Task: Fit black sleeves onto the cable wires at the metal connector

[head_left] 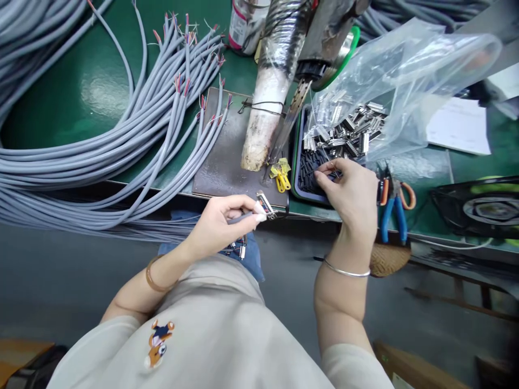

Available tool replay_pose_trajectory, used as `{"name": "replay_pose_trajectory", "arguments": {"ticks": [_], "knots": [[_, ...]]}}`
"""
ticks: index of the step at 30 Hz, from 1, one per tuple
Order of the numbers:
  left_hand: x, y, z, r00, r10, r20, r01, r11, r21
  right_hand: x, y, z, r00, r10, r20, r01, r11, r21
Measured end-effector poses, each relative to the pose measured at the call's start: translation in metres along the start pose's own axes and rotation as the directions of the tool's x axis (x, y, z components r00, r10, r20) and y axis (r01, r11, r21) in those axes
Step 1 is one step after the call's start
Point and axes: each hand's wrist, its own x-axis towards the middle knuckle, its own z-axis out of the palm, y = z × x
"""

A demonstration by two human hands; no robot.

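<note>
Between thumb and fingers, my left hand (227, 219) pinches a grey cable fitted with a small metal multi-pin connector (265, 204), just off the table's front edge. My right hand (351, 189) reaches into a dark tray (295, 183), its thumb and index finger pressed together over a pile of short black sleeves (310, 172). Whether a sleeve is in that pinch is hidden. Behind the sleeves, many silver connectors (352, 132) lie in a clear plastic bag (409, 81). More connectors (239, 248) on cable ends rest on my lap.
Grey cables (121, 146) with stripped ends spread over the left of the green table (101, 86). A foil-wrapped tube (267, 102) and a soldering tool (302, 89) hang over a brown board (233, 146). A yellow clip (280, 175) lies there. Pliers (393, 205) sit right of the tray.
</note>
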Motion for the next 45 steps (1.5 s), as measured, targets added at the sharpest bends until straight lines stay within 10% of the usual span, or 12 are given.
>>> {"name": "replay_pose_trajectory", "arguments": {"ticks": [7,12,33,37,41,45], "knots": [[0.006,-0.010,0.002,0.989,-0.087,-0.120,0.074,0.991,-0.111,-0.048,-0.028,-0.009,0.925,0.101,-0.367,0.092,0.876,0.473],[0.009,-0.007,0.008,0.986,-0.057,-0.158,0.044,0.996,-0.083,-0.087,-0.063,0.002,0.981,-0.135,-0.143,0.195,0.754,0.627],[0.003,-0.018,0.011,0.992,0.115,-0.043,-0.120,0.983,-0.136,-0.090,-0.073,0.021,0.901,-0.391,-0.189,0.434,0.783,0.445],[0.003,-0.021,0.009,0.988,0.134,-0.075,-0.142,0.983,-0.113,-0.089,-0.068,0.021,0.873,-0.155,-0.462,0.427,0.700,0.573],[0.005,-0.023,0.008,0.979,0.131,-0.155,-0.150,0.981,-0.120,-0.087,-0.070,0.021,0.691,0.101,-0.716,0.461,0.702,0.543],[0.008,-0.024,0.007,0.978,0.116,-0.175,-0.145,0.976,-0.162,-0.091,-0.072,0.025,0.790,-0.012,-0.614,0.438,0.712,0.549]]}}
